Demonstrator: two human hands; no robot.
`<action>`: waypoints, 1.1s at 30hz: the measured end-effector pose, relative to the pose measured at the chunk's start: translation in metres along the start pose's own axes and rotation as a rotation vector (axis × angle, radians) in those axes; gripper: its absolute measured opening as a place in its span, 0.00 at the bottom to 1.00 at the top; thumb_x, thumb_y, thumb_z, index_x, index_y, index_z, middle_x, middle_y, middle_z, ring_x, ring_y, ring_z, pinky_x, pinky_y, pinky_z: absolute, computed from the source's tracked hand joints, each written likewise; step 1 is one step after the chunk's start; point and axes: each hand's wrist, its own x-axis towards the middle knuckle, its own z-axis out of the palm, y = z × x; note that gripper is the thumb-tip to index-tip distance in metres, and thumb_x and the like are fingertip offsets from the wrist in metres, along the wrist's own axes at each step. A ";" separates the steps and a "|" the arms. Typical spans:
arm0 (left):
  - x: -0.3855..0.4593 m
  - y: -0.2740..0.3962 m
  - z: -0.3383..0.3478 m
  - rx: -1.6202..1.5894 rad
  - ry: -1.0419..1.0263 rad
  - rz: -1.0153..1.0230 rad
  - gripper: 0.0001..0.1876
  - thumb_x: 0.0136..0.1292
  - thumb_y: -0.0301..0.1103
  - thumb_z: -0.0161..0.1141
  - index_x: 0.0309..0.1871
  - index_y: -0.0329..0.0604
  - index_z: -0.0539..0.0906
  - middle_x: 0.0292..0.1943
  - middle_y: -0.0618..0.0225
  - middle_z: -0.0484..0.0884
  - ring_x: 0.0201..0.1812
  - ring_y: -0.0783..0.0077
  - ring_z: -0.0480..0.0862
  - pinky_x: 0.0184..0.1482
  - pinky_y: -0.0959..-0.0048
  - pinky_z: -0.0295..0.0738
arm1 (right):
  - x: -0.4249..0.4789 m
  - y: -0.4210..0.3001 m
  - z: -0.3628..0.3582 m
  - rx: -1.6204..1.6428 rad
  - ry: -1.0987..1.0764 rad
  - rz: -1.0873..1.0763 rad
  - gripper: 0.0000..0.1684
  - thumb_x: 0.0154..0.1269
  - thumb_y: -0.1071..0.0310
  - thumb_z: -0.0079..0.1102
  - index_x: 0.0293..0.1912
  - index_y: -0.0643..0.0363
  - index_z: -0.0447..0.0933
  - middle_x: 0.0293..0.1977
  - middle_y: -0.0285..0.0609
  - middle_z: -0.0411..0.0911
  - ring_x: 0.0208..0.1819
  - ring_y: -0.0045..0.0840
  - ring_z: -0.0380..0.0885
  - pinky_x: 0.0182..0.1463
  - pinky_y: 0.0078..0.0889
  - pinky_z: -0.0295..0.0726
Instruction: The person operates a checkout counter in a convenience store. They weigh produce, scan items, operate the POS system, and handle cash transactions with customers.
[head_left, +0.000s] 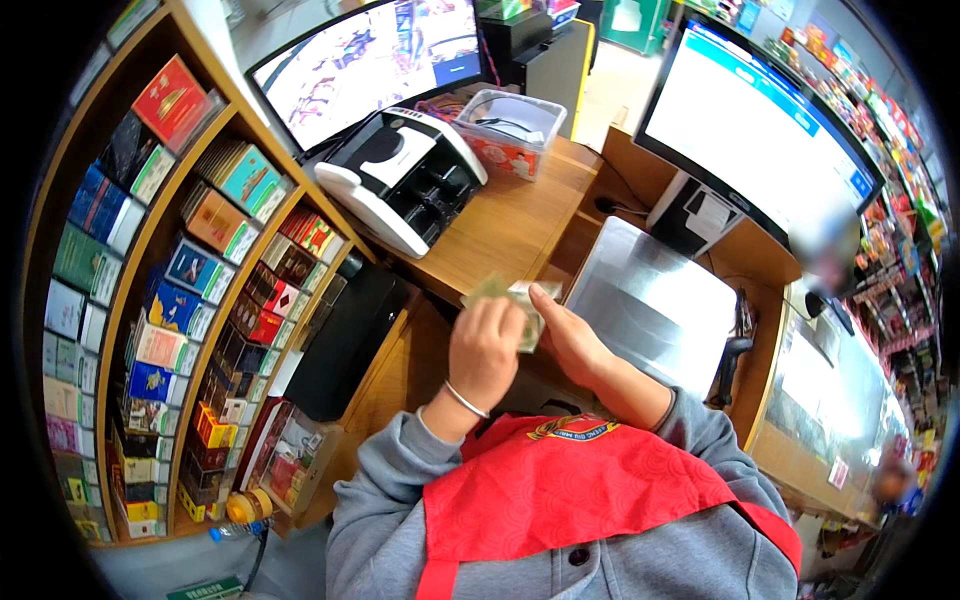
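Note:
My left hand (486, 352), with a silver bangle at its wrist, has its fingers curled on some greenish banknotes (531, 330). On the other side of the notes is my right hand (574, 341), its thumb raised along them and its fingers mostly hidden behind. The two hands are close together in front of my red apron (577, 495). Motion blurs the notes, so their number cannot be told. Just right of my right hand lies a shiny metal plate (652, 300), like a scale's top. Ahead and to the left, a white and black banknote counter (405, 172) stands on the wooden desk (517, 217).
Shelves of cigarette packs (180, 300) rise at the left. A wide monitor (367, 67) and a plastic box (510, 131) stand ahead; another monitor (757, 127) is at the right. A handheld scanner (731, 367) sits beside the plate, near a glass counter (832, 390).

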 end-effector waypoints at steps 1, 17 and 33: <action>-0.015 0.001 0.006 -0.016 0.009 -0.011 0.04 0.54 0.28 0.53 0.33 0.41 0.73 0.32 0.64 0.73 0.37 0.61 0.76 0.38 0.65 0.72 | 0.001 0.005 0.006 0.075 0.021 0.007 0.26 0.71 0.49 0.45 0.48 0.64 0.75 0.34 0.37 0.77 0.36 0.20 0.74 0.41 0.27 0.72; -0.159 -0.020 0.012 -0.468 -0.035 -0.107 0.12 0.48 0.28 0.62 0.39 0.43 0.81 0.42 0.65 0.79 0.48 0.62 0.78 0.50 0.65 0.73 | 0.014 0.110 0.006 0.154 -0.113 0.654 0.14 0.69 0.66 0.51 0.50 0.63 0.73 0.41 0.43 0.78 0.39 0.28 0.80 0.42 0.33 0.82; -0.343 -0.178 -0.009 -0.172 0.656 -1.515 0.19 0.62 0.26 0.56 0.57 0.36 0.69 0.25 0.66 0.79 0.24 0.74 0.79 0.25 0.77 0.73 | 0.007 0.103 0.012 -0.090 0.008 0.456 0.15 0.68 0.69 0.48 0.51 0.64 0.71 0.42 0.44 0.79 0.38 0.27 0.80 0.40 0.31 0.81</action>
